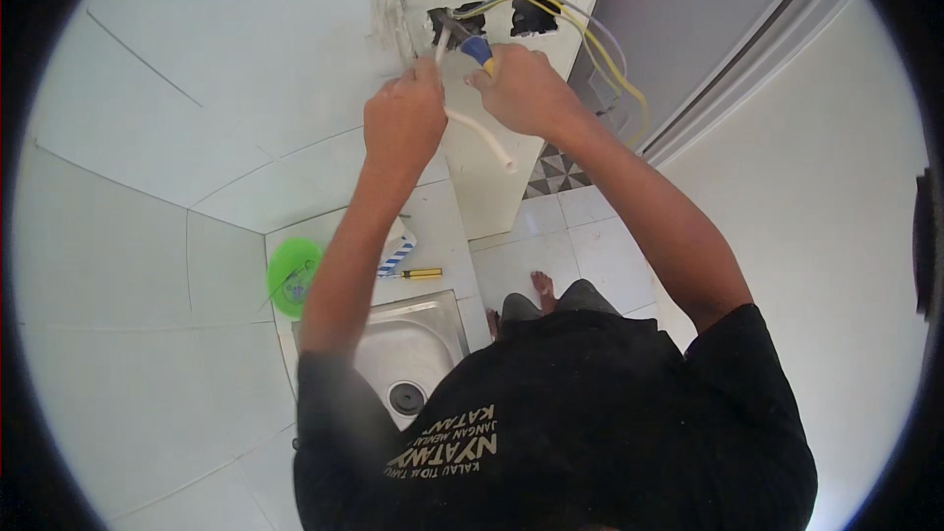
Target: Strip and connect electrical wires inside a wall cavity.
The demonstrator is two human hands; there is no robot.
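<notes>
My left hand (405, 118) is closed around a thick white cable (482, 136). Its loose end hangs below the fist, and its upper part rises to a dark opening (476, 16) in the cream wall. My right hand (526, 88) grips pliers with blue and yellow handles (476, 47). Their jaws are at the upper part of the cable, by the opening; whether they bite on it is too small to tell. Yellow and grey wires (621, 79) come out near the opening and loop down to the right, behind my right hand.
A second dark wall opening (536, 16) lies to the right. Below are a steel sink (433, 320), a green bowl (285, 254), a yellow-handled tool (423, 274) and a blue-striped white package (396, 248) on the tiled counter. A grey door panel (688, 20) stands at the right.
</notes>
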